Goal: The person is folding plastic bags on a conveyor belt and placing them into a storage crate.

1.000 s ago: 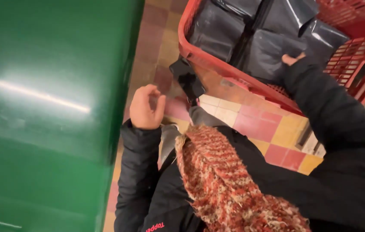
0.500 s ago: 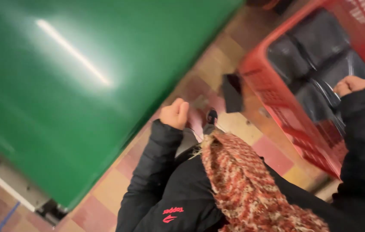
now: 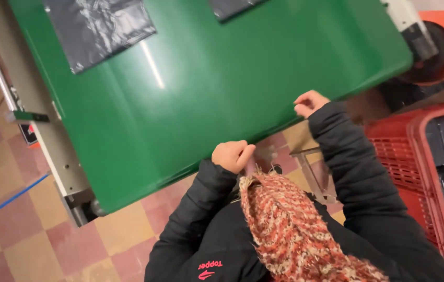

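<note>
Nearby, two hands, left hand (image 3: 231, 155), right hand (image 3: 310, 103), one green table (image 3: 206, 78), two black bags (image 3: 99, 28)

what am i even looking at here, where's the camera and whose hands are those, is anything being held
The camera sits on a person's head and looks down, so you see their own chest, a knitted red and cream scarf and black jacket sleeves. No machine arm is involved. The left hand is curled at the near edge of a big glossy green belt surface; the right hand is loosely closed at that same edge, further along. Neither hand visibly holds anything. Two flat black plastic bags lie on the green surface, further up. At the right stands a red plastic crate with more black bags inside. The floor is checkered tile.
</note>
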